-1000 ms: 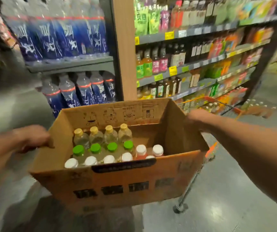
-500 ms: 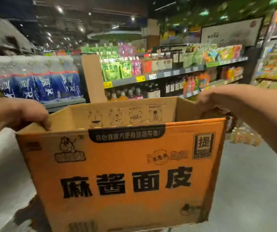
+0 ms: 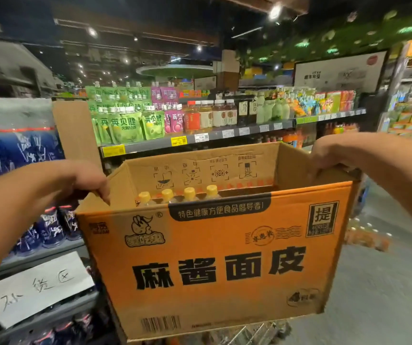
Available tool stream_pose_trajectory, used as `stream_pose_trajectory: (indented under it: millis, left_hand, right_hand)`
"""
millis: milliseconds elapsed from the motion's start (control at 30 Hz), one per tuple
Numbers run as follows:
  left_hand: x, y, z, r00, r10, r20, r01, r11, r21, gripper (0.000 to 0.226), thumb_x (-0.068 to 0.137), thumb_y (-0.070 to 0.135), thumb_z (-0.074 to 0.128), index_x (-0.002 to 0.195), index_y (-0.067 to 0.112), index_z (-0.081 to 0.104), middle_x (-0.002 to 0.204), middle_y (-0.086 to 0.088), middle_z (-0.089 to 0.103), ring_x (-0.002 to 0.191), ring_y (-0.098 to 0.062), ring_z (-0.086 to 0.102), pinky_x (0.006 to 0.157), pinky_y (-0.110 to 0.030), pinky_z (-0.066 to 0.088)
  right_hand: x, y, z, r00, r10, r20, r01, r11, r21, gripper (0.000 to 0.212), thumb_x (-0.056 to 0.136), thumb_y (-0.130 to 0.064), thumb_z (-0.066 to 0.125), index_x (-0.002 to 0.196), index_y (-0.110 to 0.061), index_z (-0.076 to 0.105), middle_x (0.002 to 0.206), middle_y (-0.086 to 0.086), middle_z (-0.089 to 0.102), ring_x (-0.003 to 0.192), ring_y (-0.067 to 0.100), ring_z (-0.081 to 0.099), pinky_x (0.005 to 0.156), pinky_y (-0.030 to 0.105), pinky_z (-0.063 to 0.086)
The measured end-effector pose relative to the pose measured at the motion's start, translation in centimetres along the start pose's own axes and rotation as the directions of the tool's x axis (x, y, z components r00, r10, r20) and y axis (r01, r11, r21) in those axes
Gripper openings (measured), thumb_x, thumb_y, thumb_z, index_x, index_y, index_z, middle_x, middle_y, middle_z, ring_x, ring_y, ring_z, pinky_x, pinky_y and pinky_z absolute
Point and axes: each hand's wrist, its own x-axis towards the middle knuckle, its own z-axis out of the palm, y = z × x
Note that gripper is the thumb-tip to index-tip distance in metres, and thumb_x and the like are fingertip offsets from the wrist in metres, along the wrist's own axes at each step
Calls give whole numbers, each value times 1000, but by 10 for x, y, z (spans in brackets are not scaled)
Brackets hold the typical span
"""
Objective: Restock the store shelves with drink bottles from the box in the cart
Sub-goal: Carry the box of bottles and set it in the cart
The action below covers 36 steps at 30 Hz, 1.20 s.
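An open orange cardboard box (image 3: pixel 219 265) fills the centre of the view, held up in front of a store shelf (image 3: pixel 200 140) with wire cart (image 3: pixel 249 332) bars just below it. Its near face reads "麻酱面皮" in large black characters, with a black banner reading "特色健康方便食品倡导者", a square mark "提", a cartoon logo and a barcode near the bottom. Handling symbols are printed on the inside of the far flap. Four yellow-capped bottles (image 3: pixel 178 194) stand in a row inside, just visible over the near edge.

The left hand (image 3: pixel 85 180) grips the box's left rim, fingers curled over the edge and pressed together. The right hand (image 3: pixel 329 158) grips the right rim the same way, fingers curled down over the edge.

Behind the box, the shelf holds green pouches (image 3: pixel 125 125) marked "英贝健", pink pouches beside them, then bottles with red, white and dark labels. Yellow and white price tags line the shelf edge. To the left are blue-labelled water bottles (image 3: pixel 13 150), their writing blurred. At lower left, a white handwritten sign (image 3: pixel 35 287) seems to read "水货区".
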Motion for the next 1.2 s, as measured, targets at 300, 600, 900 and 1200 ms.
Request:
stream_pose_trajectory:
  millis: [300, 600, 900, 1200]
  left_hand:
    - [55, 126, 84, 987, -49, -152, 52, 998, 17, 14, 58, 4, 85, 52, 4, 73, 56, -5, 65, 46, -17, 53, 43, -20, 38]
    - [97, 158, 200, 958, -246, -149, 237, 969, -73, 18, 59, 10, 85, 70, -1, 75, 69, -10, 68, 61, -22, 56, 57, -25, 40]
    - [151, 155, 298, 908, -377, -183, 367, 926, -87, 21, 90, 5, 55, 104, -6, 66, 77, -8, 59, 68, -21, 56, 57, -20, 48]
    - [174, 136, 403, 816, -562, -136, 571, 820, 34, 19, 87, 11, 54, 78, 2, 68, 99, -18, 71, 96, -31, 67, 73, -33, 50]
  right_hand:
    - [191, 68, 11, 988, -151, -30, 144, 976, -162, 23, 77, -28, 74, 86, -7, 70, 84, 9, 69, 63, 21, 61, 53, 22, 48]
    - [338, 72, 54, 931, -366, -15, 351, 902, -252, 17, 77, -28, 68, 77, -11, 66, 70, 4, 60, 62, 19, 60, 50, 23, 47]
    - [445, 86, 175, 895, -432, 110, 446, 869, -216, 13, 81, -23, 55, 76, -14, 63, 79, 5, 62, 75, 21, 59, 64, 26, 48]
    - [527, 72, 273, 823, -530, 204, 564, 806, -180, 21, 79, -24, 54, 60, -15, 53, 69, 5, 56, 67, 21, 56, 60, 26, 43]
